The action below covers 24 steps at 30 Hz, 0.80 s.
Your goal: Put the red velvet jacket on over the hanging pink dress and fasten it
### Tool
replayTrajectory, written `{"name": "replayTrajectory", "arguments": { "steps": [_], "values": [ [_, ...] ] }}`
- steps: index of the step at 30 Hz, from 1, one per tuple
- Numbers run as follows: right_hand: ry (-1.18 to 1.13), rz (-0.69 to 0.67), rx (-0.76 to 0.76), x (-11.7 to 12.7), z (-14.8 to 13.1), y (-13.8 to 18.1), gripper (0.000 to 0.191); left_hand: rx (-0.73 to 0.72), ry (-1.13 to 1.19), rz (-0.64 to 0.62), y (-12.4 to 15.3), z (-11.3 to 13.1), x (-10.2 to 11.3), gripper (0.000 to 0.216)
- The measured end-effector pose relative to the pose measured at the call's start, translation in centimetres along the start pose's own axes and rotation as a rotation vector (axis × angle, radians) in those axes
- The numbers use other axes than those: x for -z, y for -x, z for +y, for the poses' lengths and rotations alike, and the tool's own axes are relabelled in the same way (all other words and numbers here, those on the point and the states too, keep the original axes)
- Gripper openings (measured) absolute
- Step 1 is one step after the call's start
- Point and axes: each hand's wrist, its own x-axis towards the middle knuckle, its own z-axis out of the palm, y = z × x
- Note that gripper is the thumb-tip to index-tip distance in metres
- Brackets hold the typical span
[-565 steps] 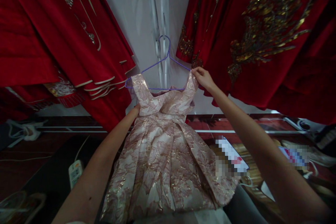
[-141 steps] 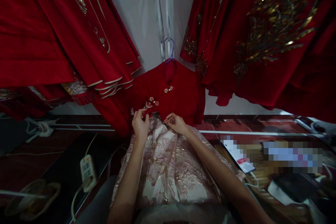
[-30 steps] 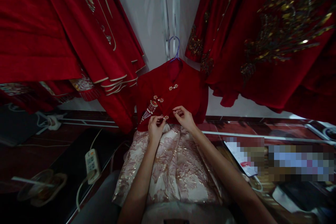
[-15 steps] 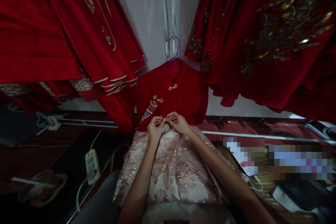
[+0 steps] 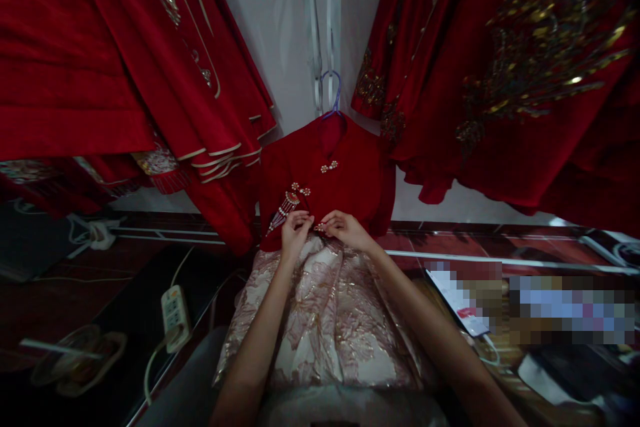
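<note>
A small red top [image 5: 345, 193] with a stand collar hangs on a purple hanger [image 5: 336, 97], above a pale pink brocade skirt [image 5: 320, 320] with metallic thread. At the waist, my right hand [image 5: 347, 230] pinches a beaded flower button [image 5: 320, 227] at the lower front of the top. My left hand [image 5: 297, 232] is closed just beside it, fingertips pressed together against the red cloth; what lies between them is hidden. A beaded tassel [image 5: 287, 205] hangs by the left hand, and another beaded flower button [image 5: 329, 167] sits near the collar.
Red garments [image 5: 190, 67] hang at left, and a red garment with gold sequins [image 5: 540, 60] at right. A power strip [image 5: 175, 317] and a plastic bowl [image 5: 75, 360] rest on a black surface at lower left. At right lies a phone [image 5: 463, 307] with a cable.
My hands have moved slightly apart at the waist of the top. The beaded button now shows at the right fingertips; the left hand has shifted a little left.
</note>
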Motion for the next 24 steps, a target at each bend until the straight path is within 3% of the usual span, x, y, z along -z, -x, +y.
{"name": "replayTrajectory", "arguments": {
  "steps": [3,6,10,15,24],
  "values": [
    [-0.092,-0.154,-0.057,2.0,-1.7,0.5,0.033,0.125,0.155,0.034,-2.9,1.0,-0.6,0.033],
    [-0.138,-0.237,-0.057,3.4,-2.9,0.9,0.032,0.179,0.28,-0.023,-4.7,2.3,-1.3,0.033],
    [-0.171,-0.221,-0.073,3.7,-3.0,1.0,0.032,0.219,0.43,-0.07,-5.0,3.6,-1.8,0.031],
    [-0.182,-0.188,-0.102,3.2,-2.8,0.8,0.032,0.288,0.505,0.082,-4.7,3.4,-1.7,0.022],
    [-0.18,-0.192,-0.083,2.9,-2.9,0.9,0.03,0.21,0.341,0.167,-5.3,2.7,-2.0,0.02]
  ]
}}
